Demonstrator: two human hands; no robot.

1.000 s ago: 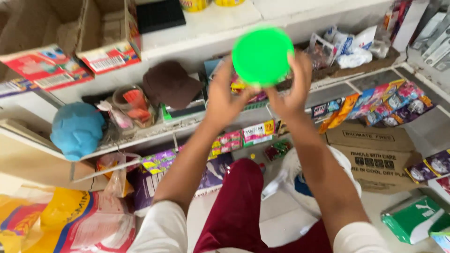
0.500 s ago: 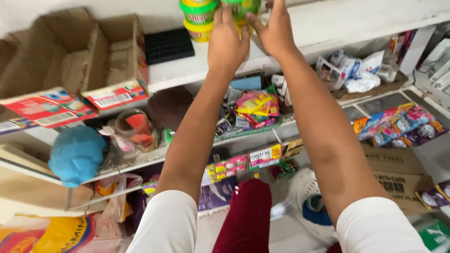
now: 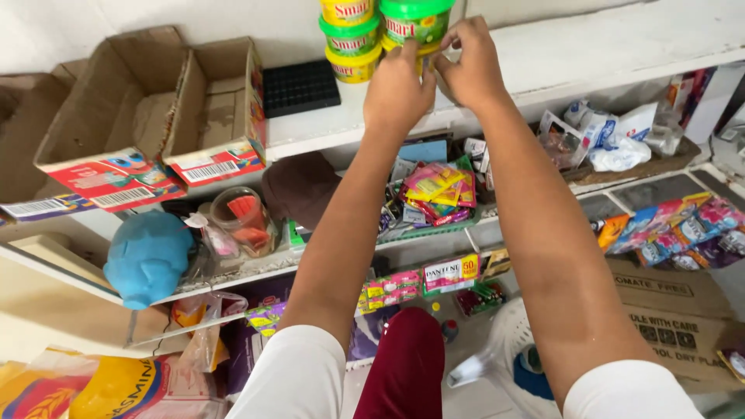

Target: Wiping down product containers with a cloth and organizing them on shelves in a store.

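Both my arms reach up to the top white shelf (image 3: 590,46). A yellow tub with a green lid (image 3: 416,21) stands there, beside a stack of matching tubs (image 3: 351,39) to its left. My left hand (image 3: 400,89) and my right hand (image 3: 468,66) close around the tub's lower part from either side, with the fingertips meeting at its front. What lies under the tub is hidden by my hands.
Two open cardboard boxes (image 3: 147,116) and a black tray (image 3: 299,87) sit left on the top shelf. Below are a blue round figure (image 3: 147,256), a brown cap (image 3: 299,186), a clear jar (image 3: 240,217), a basket of sachets (image 3: 434,190) and sachet strips (image 3: 675,225). Cartons (image 3: 667,310) stand at the lower right.
A second ago both hands held the green-lidded tub at chest height. They lifted it to the top shelf, and it now stands beside the stack with my hands lower on it.
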